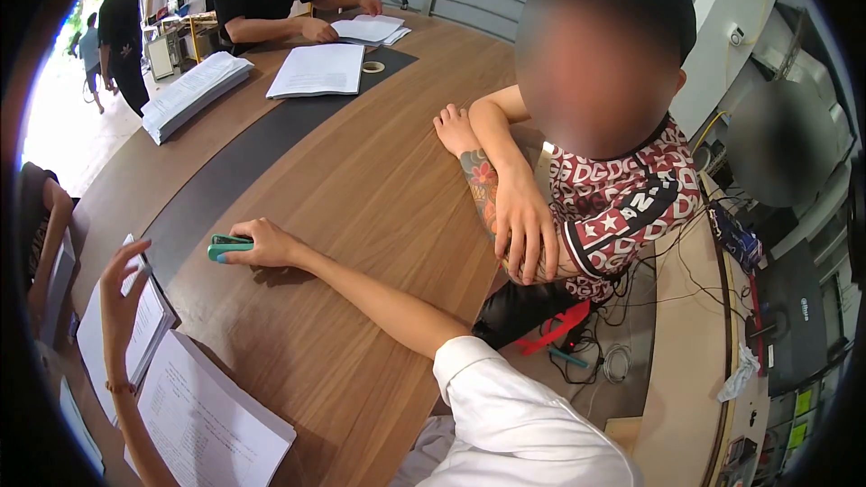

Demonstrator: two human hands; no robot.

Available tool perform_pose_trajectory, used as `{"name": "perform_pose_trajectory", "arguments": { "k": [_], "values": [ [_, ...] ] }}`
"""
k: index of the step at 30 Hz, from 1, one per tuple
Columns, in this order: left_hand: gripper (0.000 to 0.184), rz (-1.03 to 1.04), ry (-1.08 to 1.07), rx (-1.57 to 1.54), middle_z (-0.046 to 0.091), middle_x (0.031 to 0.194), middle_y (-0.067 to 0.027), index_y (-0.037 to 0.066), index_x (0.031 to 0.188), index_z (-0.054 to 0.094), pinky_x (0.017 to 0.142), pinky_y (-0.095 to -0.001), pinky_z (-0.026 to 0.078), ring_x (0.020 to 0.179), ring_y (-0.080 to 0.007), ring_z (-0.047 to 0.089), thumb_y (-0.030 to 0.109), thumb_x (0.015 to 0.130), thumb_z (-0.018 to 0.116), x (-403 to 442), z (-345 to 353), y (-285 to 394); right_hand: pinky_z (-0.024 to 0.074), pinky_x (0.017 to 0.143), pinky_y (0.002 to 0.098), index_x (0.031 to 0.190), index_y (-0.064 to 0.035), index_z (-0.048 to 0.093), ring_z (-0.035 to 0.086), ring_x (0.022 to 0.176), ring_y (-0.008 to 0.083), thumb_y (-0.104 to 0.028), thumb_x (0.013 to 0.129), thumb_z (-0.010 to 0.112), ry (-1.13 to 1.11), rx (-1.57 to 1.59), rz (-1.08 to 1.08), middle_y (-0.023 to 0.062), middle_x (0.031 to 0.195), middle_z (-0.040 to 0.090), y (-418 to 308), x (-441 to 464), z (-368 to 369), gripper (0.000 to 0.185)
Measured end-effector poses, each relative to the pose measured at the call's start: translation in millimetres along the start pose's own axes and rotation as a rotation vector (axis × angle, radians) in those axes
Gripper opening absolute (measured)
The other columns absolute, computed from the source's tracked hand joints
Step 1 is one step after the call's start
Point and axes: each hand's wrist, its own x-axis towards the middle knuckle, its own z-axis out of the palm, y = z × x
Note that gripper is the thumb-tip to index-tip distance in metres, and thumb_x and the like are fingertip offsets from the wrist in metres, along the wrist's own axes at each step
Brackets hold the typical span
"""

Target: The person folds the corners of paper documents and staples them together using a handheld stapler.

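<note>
Right grip: we find the right hand (269, 245) clasping a green stapler (222, 251).
Left grip: we record the left hand (124, 275) raised, fingers bent and spread.
Stapler position: nine o'clock of the right hand, at the tabletop (361, 216); contact we cannot tell.
Printed stack (198, 406): six o'clock of the stapler.
Tape roll (373, 67): one o'clock, well apart.

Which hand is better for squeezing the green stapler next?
Probably the right hand: it already holds the green stapler. The left hand looks empty and is raised near the paper stacks, away from the stapler.
</note>
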Motion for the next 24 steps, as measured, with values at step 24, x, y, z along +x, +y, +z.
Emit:
{"name": "perform_pose_trajectory", "arguments": {
  "k": [24],
  "values": [
    [0.057,0.816,-0.360,-1.364,0.043,0.113,-0.0222,0.023,0.077,0.067,0.081,-0.0334,0.044,0.100,-0.0302,0.047,-0.021,0.071,0.032,-82,65,225,0.0440,0.055,0.0282,0.088,-0.0036,0.064,0.057,0.057,0.0131,-0.041,0.075,0.068,-0.097,0.017,0.083,0.0052,0.064,0.060,1,0,-1,0.039]
  ]
}}
